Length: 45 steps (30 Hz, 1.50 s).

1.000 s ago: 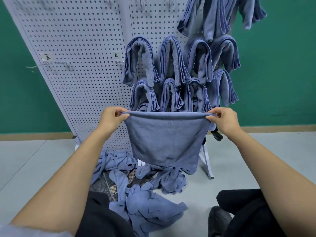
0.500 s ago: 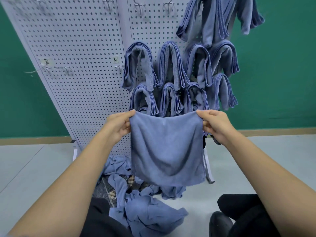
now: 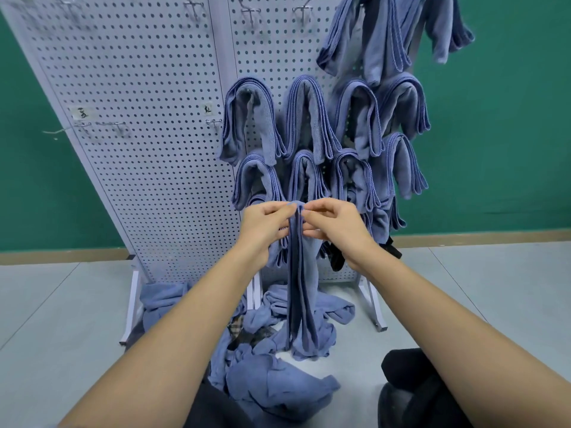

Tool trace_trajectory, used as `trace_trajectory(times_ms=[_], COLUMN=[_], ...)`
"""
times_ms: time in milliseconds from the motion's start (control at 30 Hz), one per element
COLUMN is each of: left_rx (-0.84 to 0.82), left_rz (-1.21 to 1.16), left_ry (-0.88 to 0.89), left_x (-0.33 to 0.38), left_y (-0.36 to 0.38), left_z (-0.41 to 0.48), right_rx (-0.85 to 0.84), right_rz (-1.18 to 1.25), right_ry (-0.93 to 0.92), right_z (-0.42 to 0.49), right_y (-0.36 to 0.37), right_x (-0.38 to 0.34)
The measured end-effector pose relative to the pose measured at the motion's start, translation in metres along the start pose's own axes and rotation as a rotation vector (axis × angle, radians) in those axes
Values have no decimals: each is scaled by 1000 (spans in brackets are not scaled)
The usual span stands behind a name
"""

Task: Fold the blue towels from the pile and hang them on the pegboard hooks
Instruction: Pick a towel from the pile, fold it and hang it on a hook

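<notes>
A blue towel [image 3: 302, 298] hangs folded into a narrow strip in front of the white pegboard [image 3: 148, 125]. My left hand [image 3: 265, 223] and my right hand [image 3: 335, 223] meet at its top edge, and both pinch it there. Several folded blue towels [image 3: 309, 118] hang on hooks on the right half of the board. A pile of loose blue towels [image 3: 272, 372] lies on the floor below my arms. Bare hooks [image 3: 214, 122] stick out of the board's left and upper parts.
The pegboard stands on white metal feet [image 3: 377, 313] on a pale grey floor, in front of a green wall. My dark-clothed knees [image 3: 408, 393] show at the bottom right. A checked cloth [image 3: 239, 329] lies among the pile.
My hands have come together from wide apart. The towel, stretched flat between them before, now hangs doubled into a narrow strip.
</notes>
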State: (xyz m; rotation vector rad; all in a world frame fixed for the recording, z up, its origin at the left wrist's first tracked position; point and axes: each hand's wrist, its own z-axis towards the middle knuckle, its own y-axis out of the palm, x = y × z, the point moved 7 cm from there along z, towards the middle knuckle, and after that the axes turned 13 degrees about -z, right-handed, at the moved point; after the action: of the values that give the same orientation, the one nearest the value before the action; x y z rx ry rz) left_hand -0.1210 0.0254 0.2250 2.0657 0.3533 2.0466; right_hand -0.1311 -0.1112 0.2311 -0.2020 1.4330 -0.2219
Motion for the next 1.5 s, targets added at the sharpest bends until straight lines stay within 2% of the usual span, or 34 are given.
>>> trace_trajectory(times_ms=[233,300,367,433,567,700,767,833,967,1200,1267,1500], left_rx=[-44,-39,-63,-105,-162,-69,-62,-67,-149,-321,-314,-139], left_rz=[82,75,35,-42,-93,1,-4,21,69,105,95,83], left_ry=[71,61,33,7,-22,-44,-42,-35,-1,23,15,-73], left_x=[4,6,8,11,12,8,4,1,-2,-10,-11,-24], left_y=[0,1,3,4,0,-17,-18,-15,3,30,30,16], left_z=[6,6,5,5,7,13,17,18,16,8,10,18], right_rx=[-112,-32,69,53,-176,-43,-31,5,72,-71,-72,-28], right_rz=[111,-26,-324,-462,-311,-25,33,-50,-372,-692,-718,-800], right_ry=[12,-34,-93,-73,85,-3,-7,-17,-121,-216,-246,-239], right_z=[0,6,13,19,18,18,16,15,15,13,13,15], right_y=[-2,-17,-37,-47,-41,-50,-50,-51,-62,-44,-43,-41], right_x=[1,4,7,19,43,24,18,17,11,12,11,-9])
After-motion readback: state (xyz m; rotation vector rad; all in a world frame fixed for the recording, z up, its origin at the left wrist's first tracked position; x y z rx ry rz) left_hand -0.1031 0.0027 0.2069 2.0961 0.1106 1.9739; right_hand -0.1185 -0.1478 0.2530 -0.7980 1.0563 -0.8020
